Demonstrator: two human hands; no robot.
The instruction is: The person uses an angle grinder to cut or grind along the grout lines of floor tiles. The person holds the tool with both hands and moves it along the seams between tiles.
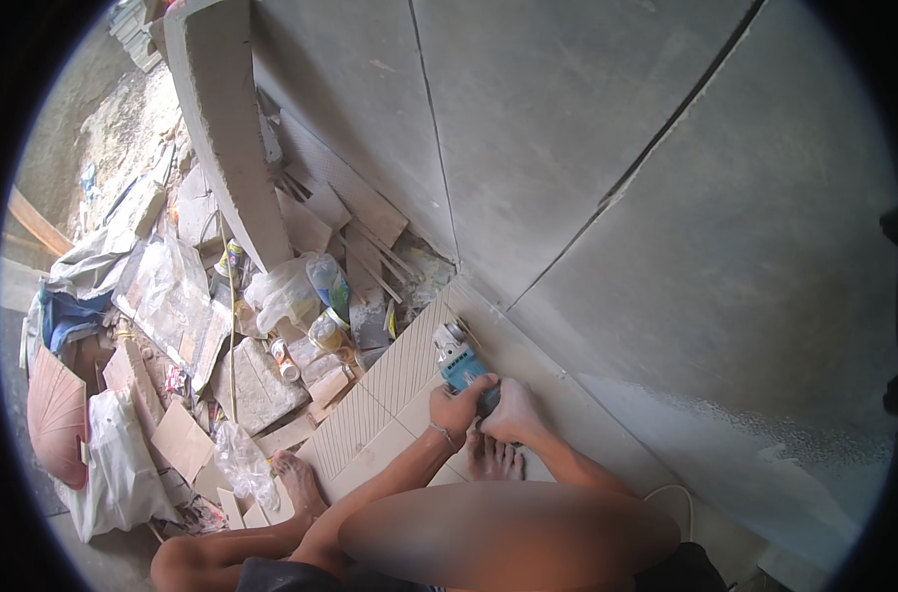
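Observation:
Both my hands are wrapped round a teal angle grinder (460, 368) with a silver metal head, held low over a ledge of pale tiles (371, 453). My left hand (452, 407) grips the body from its left side, thumb along the top. On the opposite side, my right hand (513, 412) closes round the rear end. The grinder's head points away from me, near a tile (407, 357) with diagonal grooves. Its disc is hard to make out. My bare foot (494, 460) rests on the tiles just below my hands.
Grey wall panels (567, 128) rise beyond the ledge and to the right. Rubble, broken tiles (185, 441), plastic bags (244, 462) and a white sack (123, 464) litter the left side. A concrete slab (217, 118) stands upright there. A pale cord (688, 498) curves at lower right.

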